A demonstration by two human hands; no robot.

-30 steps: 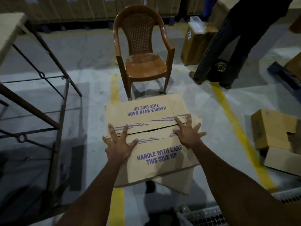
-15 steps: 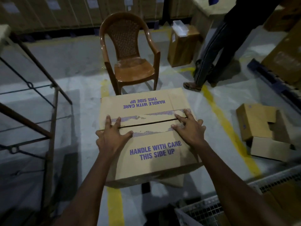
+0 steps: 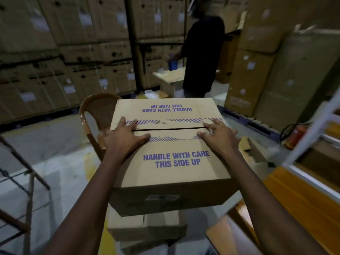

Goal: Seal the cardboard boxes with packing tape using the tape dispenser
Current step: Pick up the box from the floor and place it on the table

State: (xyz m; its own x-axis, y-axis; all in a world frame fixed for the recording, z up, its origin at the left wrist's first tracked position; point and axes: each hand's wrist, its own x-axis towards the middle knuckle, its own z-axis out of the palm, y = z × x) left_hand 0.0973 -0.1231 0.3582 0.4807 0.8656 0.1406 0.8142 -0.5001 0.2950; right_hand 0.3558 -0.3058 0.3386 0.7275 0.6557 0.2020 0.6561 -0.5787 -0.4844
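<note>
A brown cardboard box [image 3: 174, 179] printed "HANDLE WITH CARE THIS SIDE UP" fills the middle of the view, raised off the floor. Its two top flaps meet at a dark, untaped seam with torn purple-striped tape on both sides. My left hand [image 3: 125, 138] grips the left end of the seam, fingers spread over the flaps. My right hand [image 3: 219, 137] holds the right end the same way. The bottom flaps [image 3: 145, 229] hang loose under the box. No tape dispenser is in view.
A brown plastic chair [image 3: 95, 111] stands behind the box at left. A person in dark clothes [image 3: 202, 56] stands at a small table at the back. Stacked cartons [image 3: 73, 52] line the walls. A metal frame [image 3: 27, 181] is left, a white rack [image 3: 312, 162] and a fire extinguisher [image 3: 294, 137] right.
The box has come up from the floor with both hands at its seam. The view has risen from the floor toward the stacked cartons and the standing person.
</note>
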